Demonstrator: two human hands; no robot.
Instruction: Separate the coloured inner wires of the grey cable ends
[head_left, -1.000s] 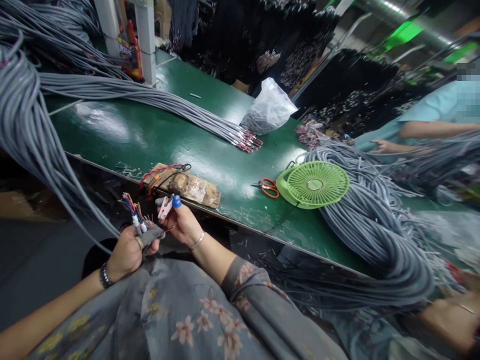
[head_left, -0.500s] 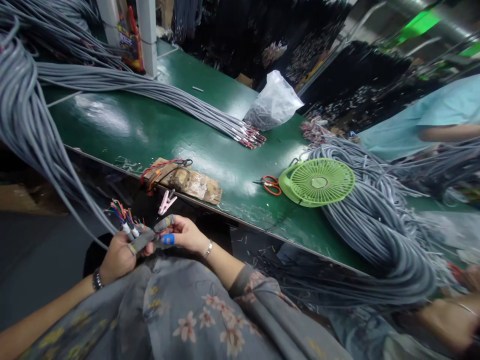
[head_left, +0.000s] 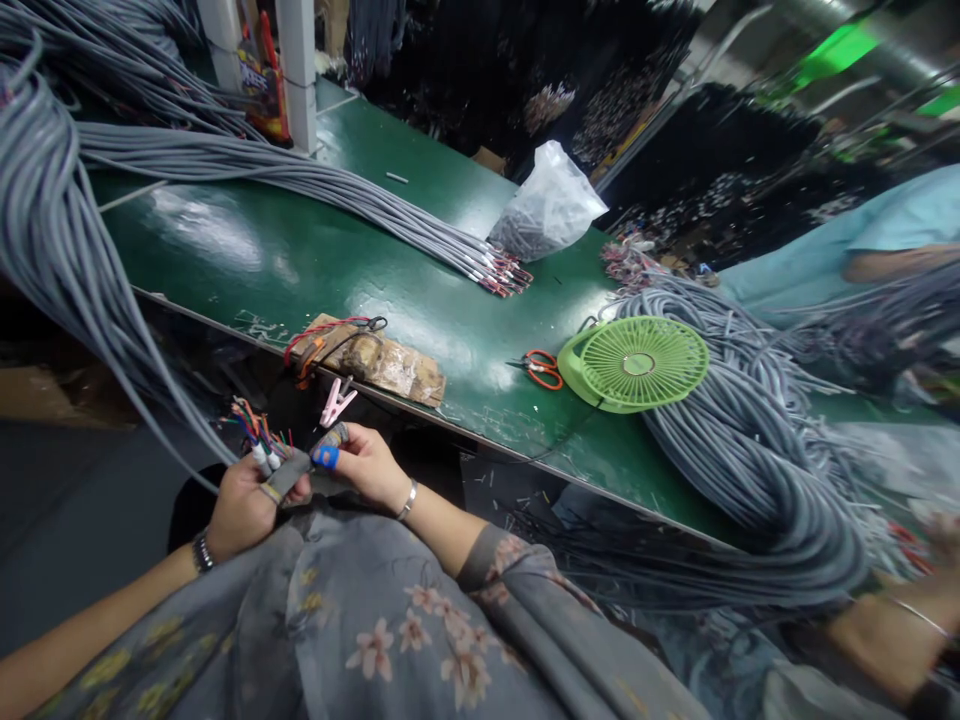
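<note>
Grey cables point(head_left: 161, 385) hang down from the left of the bench to my lap. My left hand point(head_left: 244, 508) is closed around their ends, and stripped coloured wires point(head_left: 259, 422) fan out above the fist. Grey tape wraps the left thumb. My right hand point(head_left: 367, 465) pinches close against the left fingertips, with grey tape on one finger and blue tape on another. What lies between the right fingertips is too small to make out. Just above the hands, a pink clip point(head_left: 337, 402) sits at the bench edge by a wooden block point(head_left: 390, 370) with red and black leads.
On the green bench point(head_left: 300, 270) lie a bundle of grey cables point(head_left: 360, 200), orange-handled scissors point(head_left: 541, 368) and a green fan point(head_left: 637, 365). Behind is a plastic bag point(head_left: 551, 205). A large cable coil point(head_left: 750, 460) hangs over the right edge. Co-workers' arms point(head_left: 885, 640) show at right.
My right hand has shifted slightly left, its thumb now closer to the left fingertips. The left hand keeps its hold on the cables. A co-worker's hand at right has moved a little.
</note>
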